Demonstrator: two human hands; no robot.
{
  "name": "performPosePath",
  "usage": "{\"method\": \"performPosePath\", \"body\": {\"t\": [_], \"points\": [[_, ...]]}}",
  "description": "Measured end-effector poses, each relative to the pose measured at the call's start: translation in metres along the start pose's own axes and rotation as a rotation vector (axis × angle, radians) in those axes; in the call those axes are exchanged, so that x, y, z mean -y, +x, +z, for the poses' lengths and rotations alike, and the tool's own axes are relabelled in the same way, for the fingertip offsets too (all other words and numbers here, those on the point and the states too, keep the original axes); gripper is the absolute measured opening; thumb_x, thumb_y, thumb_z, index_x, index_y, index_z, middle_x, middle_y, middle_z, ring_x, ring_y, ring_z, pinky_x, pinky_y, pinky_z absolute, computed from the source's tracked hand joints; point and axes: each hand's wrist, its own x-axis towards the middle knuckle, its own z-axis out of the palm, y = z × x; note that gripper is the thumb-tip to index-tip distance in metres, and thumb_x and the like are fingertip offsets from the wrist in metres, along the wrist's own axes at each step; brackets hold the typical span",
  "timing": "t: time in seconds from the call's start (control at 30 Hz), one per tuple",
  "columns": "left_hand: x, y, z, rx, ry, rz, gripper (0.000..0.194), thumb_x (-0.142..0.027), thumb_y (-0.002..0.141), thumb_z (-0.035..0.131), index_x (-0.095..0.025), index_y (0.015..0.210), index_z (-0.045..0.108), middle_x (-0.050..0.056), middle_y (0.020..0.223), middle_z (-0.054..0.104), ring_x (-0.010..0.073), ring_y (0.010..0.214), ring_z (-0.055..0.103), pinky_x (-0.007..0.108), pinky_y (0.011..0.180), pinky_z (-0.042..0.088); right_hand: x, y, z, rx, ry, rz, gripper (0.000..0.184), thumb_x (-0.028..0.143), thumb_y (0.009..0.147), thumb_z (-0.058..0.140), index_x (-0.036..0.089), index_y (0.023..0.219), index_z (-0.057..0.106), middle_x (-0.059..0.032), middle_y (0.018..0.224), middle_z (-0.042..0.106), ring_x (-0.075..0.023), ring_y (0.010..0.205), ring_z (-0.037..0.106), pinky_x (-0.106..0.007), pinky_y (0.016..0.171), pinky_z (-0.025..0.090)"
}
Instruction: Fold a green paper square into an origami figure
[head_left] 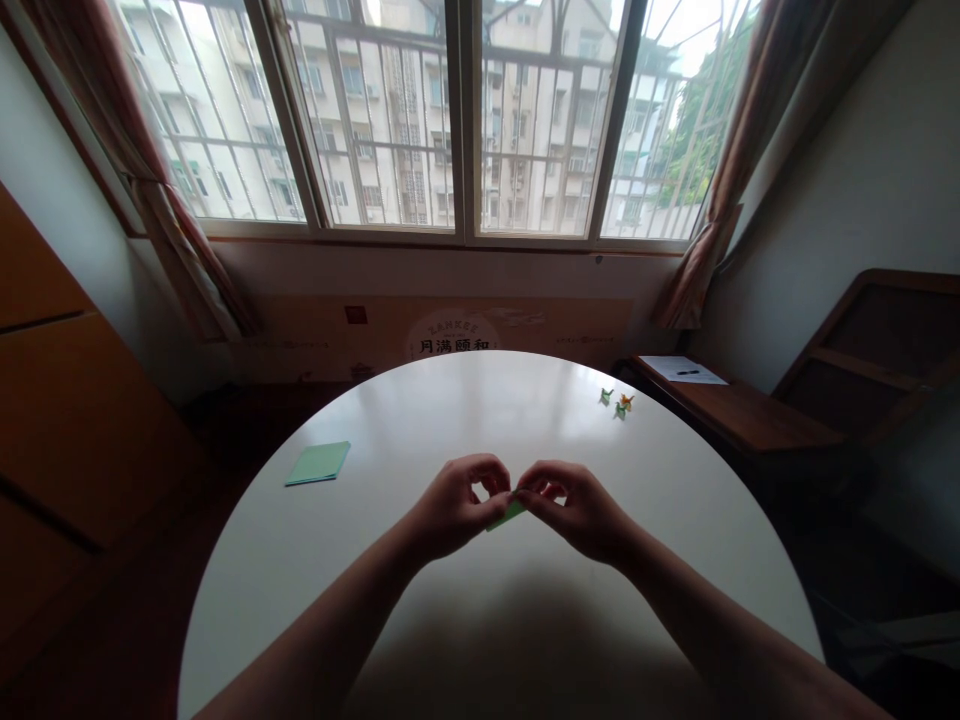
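Observation:
A small folded piece of green paper is pinched between my two hands over the middle of the white round table. My left hand grips its upper left part with thumb and fingertips. From the other side, my right hand pinches the top right part, its fingertips almost meeting those of the left. The fingers cover much of the paper, so its exact folded shape is hidden.
A stack of green square paper lies at the table's left. Small folded paper figures, two green and one orange, stand at the far right. Beyond the table, a wooden chair bears a white sheet and a pen.

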Motion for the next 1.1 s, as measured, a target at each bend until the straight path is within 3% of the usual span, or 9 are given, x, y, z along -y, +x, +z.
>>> {"method": "performPosePath", "body": {"t": [0.2, 0.37, 0.7, 0.87, 0.97, 1.1], "points": [[-0.002, -0.001, 0.003, 0.028, -0.010, -0.015, 0.007, -0.019, 0.074, 0.064, -0.013, 0.074, 0.062, -0.001, 0.071, 0.057, 0.0079, 0.057, 0.046, 0.019, 0.049, 0.037, -0.002, 0.000, 0.004, -0.001, 0.059, 0.005, 0.012, 0.028, 0.087, 0.068, 0.018, 0.083, 0.070, -0.0036, 0.078, 0.069, -0.0181, 0.073, 0.063, -0.029, 0.065, 0.048], [-0.002, -0.002, -0.001, 0.068, -0.040, -0.016, 0.006, -0.017, 0.069, 0.059, -0.013, 0.073, 0.061, 0.000, 0.073, 0.057, 0.0106, 0.061, 0.049, 0.021, 0.051, 0.040, -0.001, -0.001, 0.005, 0.005, 0.076, 0.011, 0.011, 0.028, 0.088, 0.067, 0.018, 0.084, 0.069, -0.0032, 0.079, 0.069, -0.0178, 0.073, 0.062, -0.029, 0.068, 0.047], [0.005, 0.002, -0.017, 0.073, 0.017, -0.006, 0.004, -0.016, 0.071, 0.061, -0.013, 0.069, 0.061, 0.000, 0.069, 0.057, 0.0113, 0.063, 0.051, 0.020, 0.052, 0.040, -0.001, 0.002, -0.008, -0.048, 0.090, 0.056, 0.016, 0.033, 0.086, 0.070, 0.017, 0.083, 0.070, -0.0029, 0.074, 0.065, -0.0166, 0.069, 0.057, -0.029, 0.064, 0.045], [0.010, 0.004, -0.030, 0.027, 0.024, -0.007, 0.004, -0.014, 0.070, 0.059, -0.014, 0.067, 0.059, -0.001, 0.067, 0.054, 0.0097, 0.059, 0.048, 0.019, 0.050, 0.039, -0.007, 0.006, -0.020, -0.137, 0.132, 0.075, 0.027, 0.044, 0.087, 0.069, 0.017, 0.087, 0.068, -0.0046, 0.078, 0.066, -0.0175, 0.069, 0.059, -0.030, 0.061, 0.049], [0.014, 0.006, -0.032, -0.030, -0.006, 0.001, 0.009, -0.022, 0.076, 0.060, -0.014, 0.072, 0.058, 0.000, 0.071, 0.055, 0.0111, 0.060, 0.051, 0.021, 0.052, 0.044, -0.009, 0.008, -0.024, -0.192, 0.151, 0.084, 0.031, 0.048, 0.088, 0.067, 0.017, 0.088, 0.067, -0.0058, 0.080, 0.067, -0.0187, 0.071, 0.061, -0.030, 0.061, 0.051], [0.016, 0.007, -0.021, -0.087, -0.009, 0.021, 0.029, -0.040, 0.084, 0.063, -0.013, 0.093, 0.066, 0.005, 0.084, 0.062, 0.0154, 0.070, 0.058, 0.024, 0.055, 0.049, -0.010, 0.008, -0.018, -0.187, 0.145, 0.092, 0.031, 0.047, 0.087, 0.069, 0.016, 0.086, 0.068, -0.0054, 0.076, 0.066, -0.0179, 0.068, 0.060, -0.029, 0.059, 0.049]]}}
